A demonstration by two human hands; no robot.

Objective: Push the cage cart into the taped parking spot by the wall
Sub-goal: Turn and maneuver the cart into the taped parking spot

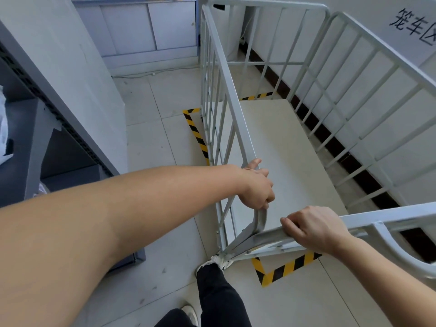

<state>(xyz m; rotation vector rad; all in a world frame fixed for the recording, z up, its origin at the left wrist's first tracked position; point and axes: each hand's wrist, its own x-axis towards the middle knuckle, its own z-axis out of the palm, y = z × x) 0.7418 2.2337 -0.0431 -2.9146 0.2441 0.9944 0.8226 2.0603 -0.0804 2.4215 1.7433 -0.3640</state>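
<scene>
The white metal cage cart (pixel 236 109) stands against the right wall, its beige floor board (pixel 283 147) empty. Yellow-and-black floor tape (pixel 283 269) marks the parking spot; one corner shows just in front of the cart, another strip (pixel 195 131) runs along its left side, and a short piece lies at the far end. My left hand (pixel 256 187) grips the top rail of the cart's left side near its front corner. My right hand (pixel 313 230) grips the top rail of the near side panel. My foot rests at the cart's bottom front corner.
A grey shelving unit (pixel 59 109) stands close on the left, leaving a narrow tiled aisle. A white cabinet (pixel 146 31) sits at the far end. The right wall (pixel 377 55) carries a paper sign with characters and a dark skirting board.
</scene>
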